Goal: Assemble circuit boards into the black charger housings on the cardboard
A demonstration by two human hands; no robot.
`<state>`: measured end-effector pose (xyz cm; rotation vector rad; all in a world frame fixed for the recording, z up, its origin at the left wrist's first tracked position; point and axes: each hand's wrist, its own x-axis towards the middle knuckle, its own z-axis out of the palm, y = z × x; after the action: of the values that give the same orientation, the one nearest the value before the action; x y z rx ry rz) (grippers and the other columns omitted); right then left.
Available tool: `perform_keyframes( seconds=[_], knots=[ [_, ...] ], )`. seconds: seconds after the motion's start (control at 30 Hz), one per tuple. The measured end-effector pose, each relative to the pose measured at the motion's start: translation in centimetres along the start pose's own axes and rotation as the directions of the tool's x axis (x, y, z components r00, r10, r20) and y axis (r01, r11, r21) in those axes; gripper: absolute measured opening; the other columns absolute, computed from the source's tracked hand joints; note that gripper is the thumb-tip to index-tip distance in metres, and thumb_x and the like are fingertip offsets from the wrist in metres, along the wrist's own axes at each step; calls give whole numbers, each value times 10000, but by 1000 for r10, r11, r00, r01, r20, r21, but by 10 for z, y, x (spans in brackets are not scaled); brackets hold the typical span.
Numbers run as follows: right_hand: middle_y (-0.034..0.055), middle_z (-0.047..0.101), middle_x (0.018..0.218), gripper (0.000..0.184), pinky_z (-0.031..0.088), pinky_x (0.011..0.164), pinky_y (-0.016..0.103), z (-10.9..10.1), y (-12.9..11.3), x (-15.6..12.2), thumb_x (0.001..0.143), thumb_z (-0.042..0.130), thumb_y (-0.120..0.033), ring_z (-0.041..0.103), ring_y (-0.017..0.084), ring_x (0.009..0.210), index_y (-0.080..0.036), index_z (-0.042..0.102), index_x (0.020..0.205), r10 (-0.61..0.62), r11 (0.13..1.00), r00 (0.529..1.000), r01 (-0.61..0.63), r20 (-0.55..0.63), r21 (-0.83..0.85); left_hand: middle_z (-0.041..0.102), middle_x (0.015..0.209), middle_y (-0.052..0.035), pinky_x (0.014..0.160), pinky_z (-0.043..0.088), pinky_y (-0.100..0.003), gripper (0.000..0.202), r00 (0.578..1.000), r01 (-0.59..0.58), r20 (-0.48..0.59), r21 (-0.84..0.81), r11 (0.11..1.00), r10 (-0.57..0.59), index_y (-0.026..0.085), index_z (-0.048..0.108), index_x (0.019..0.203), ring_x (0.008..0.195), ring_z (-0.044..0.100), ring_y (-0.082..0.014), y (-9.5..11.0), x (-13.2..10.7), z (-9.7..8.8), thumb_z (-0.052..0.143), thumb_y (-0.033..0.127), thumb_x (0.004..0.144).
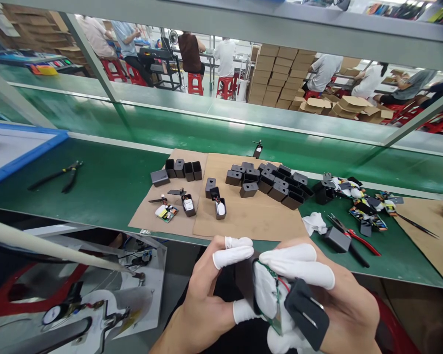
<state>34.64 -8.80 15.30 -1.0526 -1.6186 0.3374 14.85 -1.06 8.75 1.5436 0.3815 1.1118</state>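
My left hand [210, 295], with white finger cots, is closed round a black adapter housing [246, 280]. My right hand [339, 295], in white finger cots too, grips a green circuit board [280, 309] with white filler on it, at the mouth of the housing. The board looks partly inside; how deep it sits is hidden. From it, on a red wire, hangs a black end plate [307, 312] with metal plug pins. Past my hands on the cardboard stand two housings with boards in them [220, 209] [188, 205], beside a loose circuit board [167, 212].
Several black housings [266, 182] cluster on the cardboard [243, 228]. More circuit boards [367, 211] lie at right, near red-handled pliers [358, 241], a white cloth [315, 223] and tweezers [417, 225]. Cutters [59, 177] lie at left. A metal shelf frame [221, 17] spans above.
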Motion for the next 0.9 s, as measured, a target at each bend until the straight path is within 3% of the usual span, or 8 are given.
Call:
perform_keyframes(
  seconds=[0.4, 0.7, 0.9],
  knots=[
    [122, 820, 1008, 496, 645, 637, 381, 0, -4, 5, 913, 848, -150, 766, 279, 843, -257, 735, 1384, -23, 999, 1000, 23, -12, -31, 666, 1266, -66, 1055, 582, -325, 764, 1000, 0, 10, -2, 1000, 0, 336, 708, 1409, 1175, 692, -227, -1, 2, 0, 1021, 225, 721],
    [116, 825, 1066, 527, 655, 713, 399, 0, 0, 0, 875, 820, -65, 770, 280, 895, -236, 740, 1367, -13, 1000, 1000, 13, 0, -2, 693, 1225, -74, 1020, 607, -358, 725, 1000, 6, -22, 26, 1000, -6, 336, 737, 1369, 1130, 713, -248, 3, 3, 2, 1027, 248, 710],
    [131, 800, 1108, 525, 645, 781, 427, -2, 2, -2, 904, 804, -83, 756, 302, 974, -222, 712, 1402, 3, 1000, 997, -2, 73, -17, 692, 1248, -85, 1021, 610, -367, 750, 1000, -9, -13, 23, 1000, 10, 339, 723, 1391, 1137, 713, -255, 1, 3, 3, 1022, 223, 713]
  ],
)
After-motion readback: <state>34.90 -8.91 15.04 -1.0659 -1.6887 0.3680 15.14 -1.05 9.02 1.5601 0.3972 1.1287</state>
